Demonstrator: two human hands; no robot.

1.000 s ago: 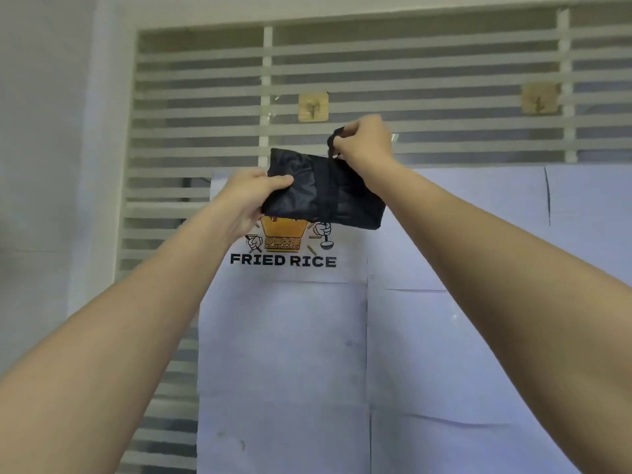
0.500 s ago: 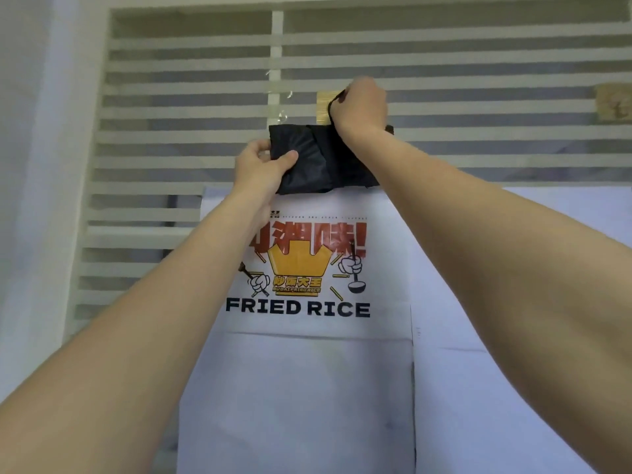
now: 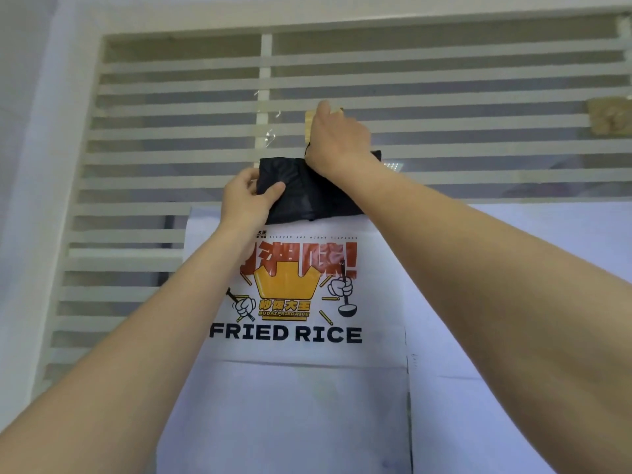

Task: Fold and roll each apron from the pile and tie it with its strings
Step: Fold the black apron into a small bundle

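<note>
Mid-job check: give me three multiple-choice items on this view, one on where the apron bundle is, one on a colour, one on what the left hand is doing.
1. Where is the rolled apron bundle?
A. Lying on a table
B. Held up against the slatted screen, just above the FRIED RICE poster
C. On the floor

2. What colour is the bundle?
A. Black
B. White
C. Orange

3. What is the left hand doing?
A. Hanging idle
B. Pressing flat on the poster
C. Holding the bundle's left end, thumb on its front

Answers:
1 B: the bundle sits in front of the slats, its lower edge at the poster's top, with the right hand raised to the adhesive hook.
2 A: the fabric is black.
3 C: the thumb lies across the bundle's front, in a pinching grip.
</note>
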